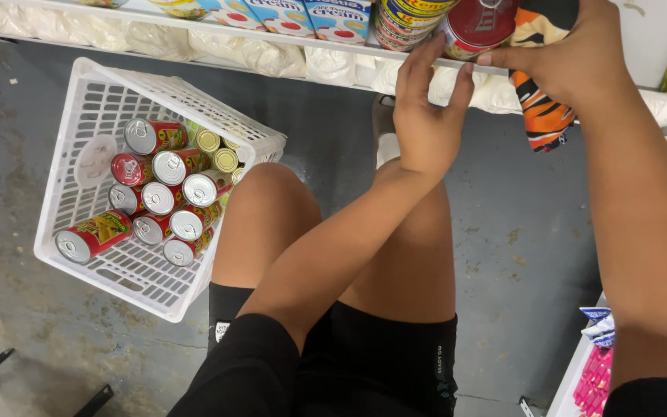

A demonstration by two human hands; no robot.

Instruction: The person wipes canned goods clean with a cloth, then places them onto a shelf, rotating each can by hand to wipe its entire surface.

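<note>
My right hand (573, 54) grips a red-topped can (476, 27) at the edge of a white shelf (333, 46). My left hand (426, 116) reaches up just below it, fingers spread and touching the can's underside and the shelf edge. More stacked cans (407, 22) stand on the shelf to the left of the held one. A white plastic basket (102, 100) lies on the floor at my left knee, holding several red and yellow cans (160, 193) on their sides.
Blue-and-white cartons (303, 14) line the shelf further left. An orange-and-black striped package (542, 108) hangs under my right hand. Pink packets (594, 378) sit on a lower shelf at the right. My knees (272, 201) are bent over the grey concrete floor (25, 324).
</note>
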